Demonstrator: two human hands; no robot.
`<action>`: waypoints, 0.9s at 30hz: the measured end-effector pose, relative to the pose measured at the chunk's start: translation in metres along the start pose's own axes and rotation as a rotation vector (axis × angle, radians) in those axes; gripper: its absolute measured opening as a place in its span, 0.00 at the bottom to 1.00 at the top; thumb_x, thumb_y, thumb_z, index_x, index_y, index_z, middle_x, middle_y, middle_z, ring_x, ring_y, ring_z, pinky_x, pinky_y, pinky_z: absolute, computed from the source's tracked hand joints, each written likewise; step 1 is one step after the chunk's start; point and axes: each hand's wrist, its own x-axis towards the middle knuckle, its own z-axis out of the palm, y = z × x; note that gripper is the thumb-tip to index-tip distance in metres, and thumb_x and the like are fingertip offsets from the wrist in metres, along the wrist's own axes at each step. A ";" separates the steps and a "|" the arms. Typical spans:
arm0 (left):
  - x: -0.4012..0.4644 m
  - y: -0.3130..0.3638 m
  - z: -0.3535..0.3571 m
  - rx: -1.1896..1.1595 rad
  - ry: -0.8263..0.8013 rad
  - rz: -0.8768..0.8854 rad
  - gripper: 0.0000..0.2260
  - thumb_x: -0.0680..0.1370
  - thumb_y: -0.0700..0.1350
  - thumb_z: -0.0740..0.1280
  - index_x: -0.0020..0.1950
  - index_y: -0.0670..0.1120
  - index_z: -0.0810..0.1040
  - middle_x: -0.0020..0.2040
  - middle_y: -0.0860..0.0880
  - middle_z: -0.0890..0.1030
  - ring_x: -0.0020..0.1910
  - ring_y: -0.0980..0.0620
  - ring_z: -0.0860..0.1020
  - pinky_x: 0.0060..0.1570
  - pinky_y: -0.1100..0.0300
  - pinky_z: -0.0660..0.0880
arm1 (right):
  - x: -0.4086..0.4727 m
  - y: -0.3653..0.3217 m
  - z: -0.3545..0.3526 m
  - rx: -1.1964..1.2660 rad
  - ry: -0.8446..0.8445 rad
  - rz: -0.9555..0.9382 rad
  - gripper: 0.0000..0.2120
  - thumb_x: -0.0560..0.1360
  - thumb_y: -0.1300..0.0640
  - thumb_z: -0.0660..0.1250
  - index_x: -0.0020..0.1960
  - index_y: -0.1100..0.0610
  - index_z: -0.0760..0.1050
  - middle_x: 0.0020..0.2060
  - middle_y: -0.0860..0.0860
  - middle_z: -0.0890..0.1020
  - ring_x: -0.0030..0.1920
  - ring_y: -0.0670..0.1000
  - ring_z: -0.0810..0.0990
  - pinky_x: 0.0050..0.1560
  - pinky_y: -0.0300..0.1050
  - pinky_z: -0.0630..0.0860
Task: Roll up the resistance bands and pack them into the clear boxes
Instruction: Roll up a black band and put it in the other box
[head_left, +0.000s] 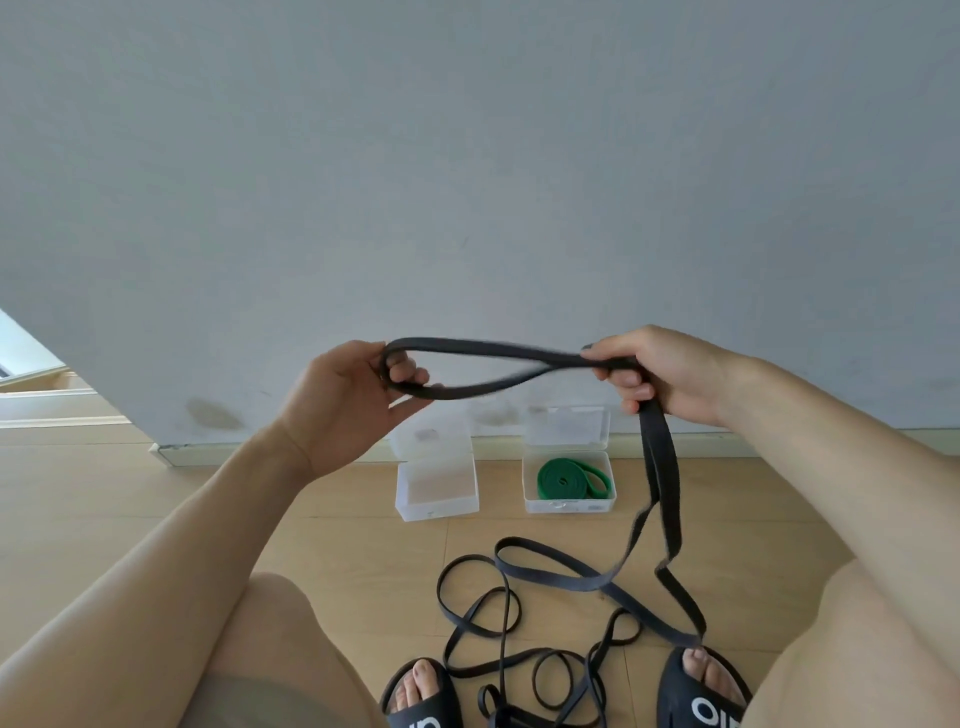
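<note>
Two hands are on one black band (488, 366) right now, holding a loop of it up in front of the wall (467, 156). Left hand (343, 400) has its fingers curled through the end of the loop, thumb on top. Right hand (654, 379) pinches both strands together where they cross, and the rest of the band drops from that fist down to the floor (130, 493).

Handling-wise, I'd guess this thing is light, floppy rubber, flat like a strap, and a bit grippy rather than slick. It sags and twists on its own, so it won't keep a roll unless you keep tension on it. Best place to grab is probably right at the folded end, pinching both layers flat, then wind toward the loose tail.

Looks: dark grey-black, matte, wide and thin, with a twist in the hanging part. More black bands (519, 639) lie tangled on the floor between the slippers (701, 696), and I can't tell where one stops and the next starts.

By the wall sit two clear boxes with lids open. Left box (436, 504) looks empty, right box (569, 504) already has a coiled green band (563, 480) in it.
</note>
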 end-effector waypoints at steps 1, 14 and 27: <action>0.000 0.000 0.000 -0.010 0.015 0.005 0.11 0.81 0.44 0.60 0.39 0.45 0.71 0.36 0.48 0.71 0.43 0.47 0.77 0.69 0.44 0.74 | 0.000 0.002 0.000 -0.080 -0.071 0.018 0.13 0.82 0.52 0.65 0.42 0.57 0.72 0.27 0.49 0.64 0.29 0.49 0.61 0.37 0.46 0.65; 0.007 0.007 0.022 0.284 0.119 0.315 0.05 0.77 0.41 0.67 0.42 0.47 0.78 0.46 0.49 0.81 0.48 0.49 0.78 0.51 0.55 0.74 | 0.002 0.013 0.030 -0.444 -0.285 0.158 0.21 0.84 0.42 0.61 0.61 0.58 0.80 0.47 0.54 0.87 0.51 0.52 0.85 0.65 0.52 0.79; 0.008 -0.012 0.057 0.813 0.010 0.406 0.05 0.77 0.33 0.72 0.50 0.40 0.80 0.50 0.46 0.86 0.51 0.51 0.84 0.54 0.61 0.78 | -0.020 -0.026 0.067 0.160 -0.087 -0.188 0.18 0.84 0.48 0.62 0.53 0.63 0.80 0.46 0.60 0.85 0.48 0.57 0.85 0.58 0.54 0.81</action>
